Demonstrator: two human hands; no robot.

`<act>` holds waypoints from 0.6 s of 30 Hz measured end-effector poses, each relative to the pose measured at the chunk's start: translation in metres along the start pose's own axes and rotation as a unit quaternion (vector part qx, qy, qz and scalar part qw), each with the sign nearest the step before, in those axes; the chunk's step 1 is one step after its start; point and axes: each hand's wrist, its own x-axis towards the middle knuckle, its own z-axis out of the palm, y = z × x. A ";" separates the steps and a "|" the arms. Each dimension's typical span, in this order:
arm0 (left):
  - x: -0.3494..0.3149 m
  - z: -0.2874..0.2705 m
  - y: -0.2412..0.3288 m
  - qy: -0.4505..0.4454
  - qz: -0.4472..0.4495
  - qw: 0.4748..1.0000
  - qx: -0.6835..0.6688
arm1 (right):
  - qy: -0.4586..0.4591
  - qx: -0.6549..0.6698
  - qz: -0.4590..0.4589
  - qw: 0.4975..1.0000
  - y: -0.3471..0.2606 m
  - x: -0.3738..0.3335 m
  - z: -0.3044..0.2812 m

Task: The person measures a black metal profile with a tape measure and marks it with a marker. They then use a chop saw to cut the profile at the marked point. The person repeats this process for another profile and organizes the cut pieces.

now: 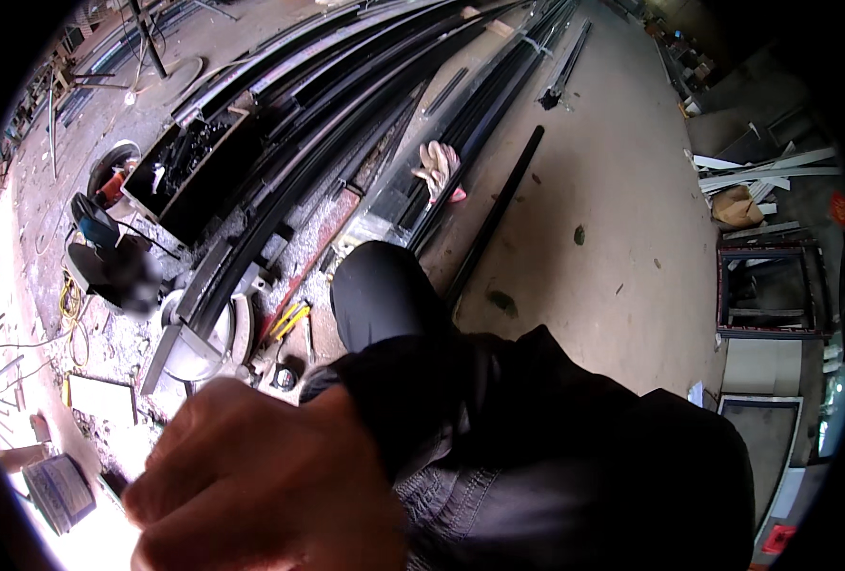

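Note:
Close in front of the camera, my right hand (270, 485) is closed, with its fingers curled; whatever they hold, if anything, is hidden. Its dark sleeve (403, 400) crosses in from the right, beside my bent knee in dark trousers (384, 285). My left hand does not show. Past my right hand stands a cutting saw (108, 252), partly blurred, with a dark metal profile (204, 285) lying across its round base (221, 328). Between the saw and my knee are a yellow-handled hand tool (291, 320) and a tape measure (284, 378) on the floor.
Long dark profiles (337, 109) lie stacked beyond the saw, next to an open box of black offcuts (189, 171). Work gloves (437, 169) rest on wrapped profiles. One black bar (503, 205) lies on the floor. Frames (770, 290) stand at right; a bucket (59, 493) at lower left.

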 end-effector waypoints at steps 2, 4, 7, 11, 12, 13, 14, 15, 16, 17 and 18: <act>-0.002 -0.008 0.000 0.006 -0.002 1.000 0.001 | 0.011 0.010 -0.005 1.000 -0.002 0.002 0.000; -0.003 -0.008 -0.003 0.003 -0.006 1.000 -0.004 | 0.021 0.013 -0.009 1.000 -0.007 0.004 -0.005; -0.004 -0.005 -0.006 -0.002 -0.011 1.000 -0.011 | 0.022 0.009 -0.007 1.000 -0.011 0.008 -0.010; -0.005 -0.004 -0.006 0.001 -0.011 1.000 -0.018 | 0.023 0.009 0.002 1.000 -0.015 0.011 -0.014; -0.005 -0.004 -0.006 0.003 -0.012 1.000 -0.018 | 0.021 0.008 0.004 1.000 -0.015 0.009 -0.014; -0.006 -0.008 -0.006 0.006 -0.013 1.000 -0.019 | 0.020 0.011 0.008 1.000 -0.014 0.009 -0.013; -0.006 -0.011 -0.007 0.009 -0.015 1.000 -0.020 | 0.016 0.010 0.014 1.000 -0.012 0.008 -0.012; -0.007 -0.014 -0.008 0.012 -0.018 1.000 -0.023 | 0.012 0.010 0.018 1.000 -0.012 0.007 -0.013; -0.007 -0.016 -0.009 0.018 -0.017 0.999 -0.025 | 0.007 0.007 0.024 1.000 -0.010 0.008 -0.014; -0.006 -0.009 -0.006 0.012 -0.018 0.999 -0.031 | -0.004 -0.007 0.028 1.000 -0.010 0.008 -0.017; -0.005 -0.004 -0.006 0.004 -0.020 0.999 -0.037 | -0.018 -0.028 0.039 0.999 -0.009 0.005 -0.019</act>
